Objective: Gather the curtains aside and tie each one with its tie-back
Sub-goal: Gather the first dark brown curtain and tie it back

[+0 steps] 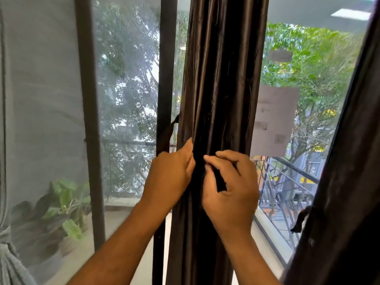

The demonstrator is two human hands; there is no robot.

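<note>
The brown curtain (222,83) hangs gathered into a narrow column straight ahead at twelve o'clock, between the screened pane and the clear glass, and both hands are at it about waist-high on the bundle. The left hand (171,175) presses in from nine o'clock with its fingers wrapped against the folds, so that grip is closed on the cloth itself; the right hand (230,188) has its thumb and forefinger pinching a dark strip, which I take to be the tie-back (220,183), against the front of the bundle. No knot or fastening shows yet, so I would judge the tying only half begun. The risk, to my eye, is that smooth, sheeny fabric: if the left hand eases off before the strip is drawn tight, the pleats may slip out and spread back across the glass. The pinch on the strip looks slight too, so the end could slide free. Another loose dark end sticks out at about ten o'clock behind the bundle; whether it belongs to the same tie I cannot tell. A second dark curtain (339,182) at three o'clock hangs untied, while the grey sheer (41,99) at nine o'clock is already cinched low down.
</note>
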